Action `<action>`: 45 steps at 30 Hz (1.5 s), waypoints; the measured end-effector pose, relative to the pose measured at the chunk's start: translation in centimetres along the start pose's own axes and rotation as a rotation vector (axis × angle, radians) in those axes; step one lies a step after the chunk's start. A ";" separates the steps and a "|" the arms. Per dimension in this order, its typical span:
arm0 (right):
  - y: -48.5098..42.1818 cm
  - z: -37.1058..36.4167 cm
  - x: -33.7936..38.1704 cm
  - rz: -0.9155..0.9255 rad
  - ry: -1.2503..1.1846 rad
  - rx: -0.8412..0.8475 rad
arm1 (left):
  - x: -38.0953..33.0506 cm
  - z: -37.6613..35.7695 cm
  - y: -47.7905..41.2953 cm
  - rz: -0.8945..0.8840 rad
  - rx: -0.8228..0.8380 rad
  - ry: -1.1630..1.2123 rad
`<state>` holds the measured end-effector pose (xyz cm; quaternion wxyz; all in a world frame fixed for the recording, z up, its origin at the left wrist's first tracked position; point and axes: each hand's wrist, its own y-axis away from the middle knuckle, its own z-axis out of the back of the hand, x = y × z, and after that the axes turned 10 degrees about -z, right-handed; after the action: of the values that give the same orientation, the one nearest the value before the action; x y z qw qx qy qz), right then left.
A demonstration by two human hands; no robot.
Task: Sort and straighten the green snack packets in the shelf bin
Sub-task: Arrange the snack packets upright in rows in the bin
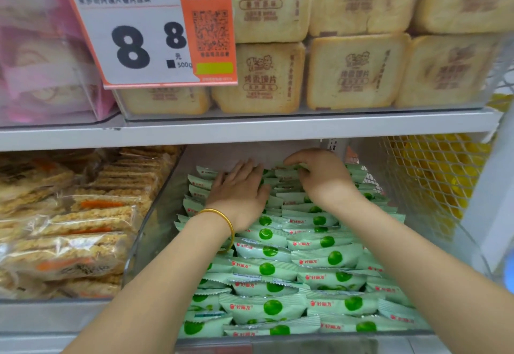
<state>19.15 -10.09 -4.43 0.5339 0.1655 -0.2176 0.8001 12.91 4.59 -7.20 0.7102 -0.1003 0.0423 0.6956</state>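
Observation:
Pale green snack packets (294, 267) with green dots fill a clear plastic shelf bin (155, 214), stacked in rough rows from front to back. My left hand (239, 192), with a gold bangle at the wrist, lies flat with straight fingers on the packets at the back left of the bin. My right hand (319, 175) is at the back right, its fingers curled down over the top of the rear packets. The shelf above hides the far ends of the rear packets.
A clear bin of crispy rice bars (69, 223) stands to the left. A white mesh divider (428, 184) with yellow goods behind it is on the right. The white shelf edge (250, 128) runs overhead, carrying toast-slice packs (356, 73) and an orange price tag (155, 31).

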 end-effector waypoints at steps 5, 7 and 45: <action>4.2 2.0 -1.8 0.002 -0.044 -0.021 | 0.5 -0.5 -0.3 0.034 0.139 -0.066; 5.6 1.8 -2.5 0.011 -0.051 -0.015 | 0.5 -0.3 -0.4 0.056 0.145 -0.075; 13.8 5.8 -6.2 0.217 -0.201 -0.003 | -6.9 1.1 9.5 -0.129 -0.003 0.050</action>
<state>8.84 -22.59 -4.92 0.4199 0.2193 -0.2878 0.8323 3.11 -1.88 -5.57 0.7522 -0.1212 0.0524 0.6455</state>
